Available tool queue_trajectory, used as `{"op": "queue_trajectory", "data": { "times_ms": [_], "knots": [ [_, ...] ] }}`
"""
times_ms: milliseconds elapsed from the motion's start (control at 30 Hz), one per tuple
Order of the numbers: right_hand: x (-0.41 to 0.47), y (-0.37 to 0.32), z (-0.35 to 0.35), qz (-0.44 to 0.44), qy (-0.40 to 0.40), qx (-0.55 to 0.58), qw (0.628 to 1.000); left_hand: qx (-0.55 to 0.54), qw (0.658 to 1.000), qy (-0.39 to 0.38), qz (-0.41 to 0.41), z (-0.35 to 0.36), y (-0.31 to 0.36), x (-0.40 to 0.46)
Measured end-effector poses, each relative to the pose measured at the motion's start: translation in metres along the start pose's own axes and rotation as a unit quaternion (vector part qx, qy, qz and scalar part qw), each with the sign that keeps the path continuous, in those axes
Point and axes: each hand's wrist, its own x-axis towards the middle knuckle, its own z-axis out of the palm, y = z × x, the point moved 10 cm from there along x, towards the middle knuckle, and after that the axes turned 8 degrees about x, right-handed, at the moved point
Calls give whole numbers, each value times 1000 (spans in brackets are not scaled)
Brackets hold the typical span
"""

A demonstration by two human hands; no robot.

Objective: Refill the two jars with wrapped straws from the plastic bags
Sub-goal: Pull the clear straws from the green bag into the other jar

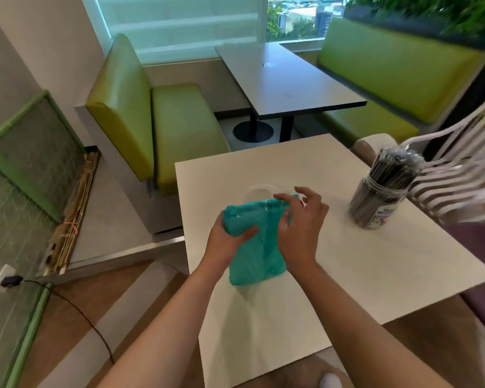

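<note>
A plastic bag of teal wrapped straws point(252, 247) stands upright on the white table point(375, 261). My left hand point(230, 239) grips the bag's upper left side, thumb across its front. My right hand point(300, 228) is at the bag's upper right edge with fingers spread and curled; the index finger and thumb touch the plastic near the top. Just behind the bag stands a clear jar point(259, 191), mostly hidden, only its rim showing. At the table's right stands a second clear jar point(381, 194) packed with dark wrapped straws.
A white slatted chair point(457, 163) stands at the table's right. Green booth benches point(157, 127) and a grey table point(286, 79) lie beyond. A dark cable point(76, 309) runs across the floor at lower left.
</note>
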Motion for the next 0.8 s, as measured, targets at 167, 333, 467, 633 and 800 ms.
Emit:
{"op": "queue_trajectory", "data": {
  "times_ms": [167,333,467,633,800],
  "knots": [
    [-10,-32,13,-92,-55,-23,994,5,1000,-23,11,30,7,3],
    [-7,-22,21,-28,-82,-20,996,-28,999,-33,-16,43,1,8],
    [1,-12,18,11,-65,26,997,-33,999,-32,1,44,4,12],
    [5,-6,13,63,-80,123,987,-50,997,-38,35,42,18,7],
    [7,2,10,108,-89,150,979,38,988,-68,136,44,46,5]
  ]
}}
